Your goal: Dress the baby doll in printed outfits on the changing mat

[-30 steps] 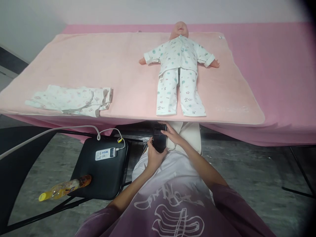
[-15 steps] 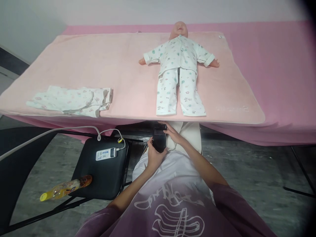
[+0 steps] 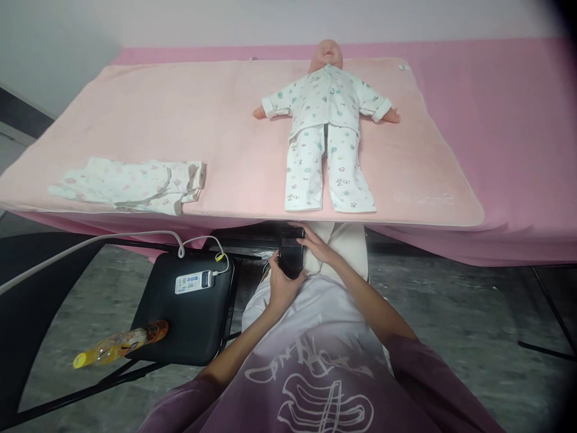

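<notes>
A dark-screened smartphone [image 3: 291, 255] is held over my lap, just below the table's front edge. My left hand [image 3: 283, 284] wraps round its lower left side, closed on it. At the phone's upper right, my right hand [image 3: 318, 245] grips the edge with its fingers. Beyond them on the table lies a baby doll [image 3: 327, 55] on its back, head away from me and arms spread. It wears a white printed jacket [image 3: 327, 99] and matching trousers [image 3: 306, 171]. Folded baby clothes [image 3: 130, 183] with a similar print lie at the table's front left.
A peach mat [image 3: 216, 108] covers much of the pink-draped table [image 3: 518, 132]. To my left, a black folding chair [image 3: 198, 331] carries a white power bank [image 3: 193, 281] with a cable [image 3: 135, 233] and a yellow-capped drink bottle [image 3: 119, 346].
</notes>
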`<state>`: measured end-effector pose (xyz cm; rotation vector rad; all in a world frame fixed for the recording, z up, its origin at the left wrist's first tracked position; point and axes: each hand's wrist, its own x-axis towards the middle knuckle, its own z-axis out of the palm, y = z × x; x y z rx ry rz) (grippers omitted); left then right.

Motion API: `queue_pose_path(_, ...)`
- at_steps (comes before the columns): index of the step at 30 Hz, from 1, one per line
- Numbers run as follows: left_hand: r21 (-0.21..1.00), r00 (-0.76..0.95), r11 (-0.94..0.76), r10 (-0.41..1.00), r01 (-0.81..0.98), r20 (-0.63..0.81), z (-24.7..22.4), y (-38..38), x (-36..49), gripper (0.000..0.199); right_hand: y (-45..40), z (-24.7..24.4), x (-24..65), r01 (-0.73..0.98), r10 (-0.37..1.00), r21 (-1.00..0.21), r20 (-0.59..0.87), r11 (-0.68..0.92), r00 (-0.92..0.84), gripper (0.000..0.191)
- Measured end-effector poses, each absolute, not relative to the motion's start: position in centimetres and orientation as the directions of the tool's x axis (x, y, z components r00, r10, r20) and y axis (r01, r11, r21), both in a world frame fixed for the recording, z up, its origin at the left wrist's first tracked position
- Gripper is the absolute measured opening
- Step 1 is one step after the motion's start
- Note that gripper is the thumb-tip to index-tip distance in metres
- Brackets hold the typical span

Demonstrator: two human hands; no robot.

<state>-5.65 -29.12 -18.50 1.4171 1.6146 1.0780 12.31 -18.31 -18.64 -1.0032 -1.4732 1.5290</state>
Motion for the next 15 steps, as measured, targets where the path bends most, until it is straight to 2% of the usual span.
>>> queue_pose_path(15, 0.916, -0.129, 0.029, 0.991, 0.400, 0.025, -18.64, -29.00, -5.65, 0.095, -18.16, -19.20, 12.37, -0.024, 0.919, -1.000, -0.006, -0.016, -0.395, 0.058)
